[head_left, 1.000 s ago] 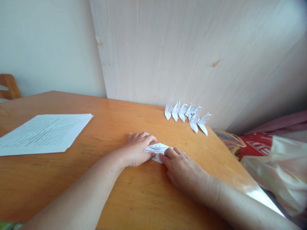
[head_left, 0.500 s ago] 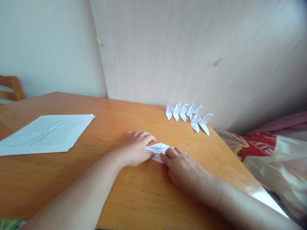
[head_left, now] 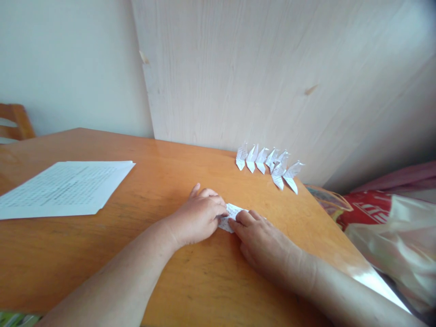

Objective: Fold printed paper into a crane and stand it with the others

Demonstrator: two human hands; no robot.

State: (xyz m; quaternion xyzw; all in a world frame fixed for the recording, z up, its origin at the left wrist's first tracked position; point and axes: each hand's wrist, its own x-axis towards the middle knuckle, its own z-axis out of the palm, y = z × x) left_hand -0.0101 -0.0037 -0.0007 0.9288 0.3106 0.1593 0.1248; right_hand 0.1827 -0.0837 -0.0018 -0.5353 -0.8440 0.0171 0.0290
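Observation:
A small folded piece of printed white paper (head_left: 230, 216) lies on the wooden table between my hands, its two ends covered by my fingers. My left hand (head_left: 203, 214) is closed on the paper's left end, thumb and forefinger together there and the little finger raised. On the right end, my right hand (head_left: 260, 231) presses down with its fingers bent and closed over the paper. Farther back on the right stand several folded paper cranes or birds (head_left: 261, 161) with pointed upright tips, in a loose row.
A stack of printed sheets (head_left: 68, 188) lies on the left of the table (head_left: 163, 172). A pale wooden panel (head_left: 218, 77) rises behind the table. Off its right edge are a red bag (head_left: 369, 206) and pale plastic wrapping (head_left: 391, 240). A wooden chair (head_left: 20, 121) stands far left.
My left hand has shifted slightly right and closed on the left end of the folded paper, covering the pointed flap that was showing. My right hand has stayed nearly still.

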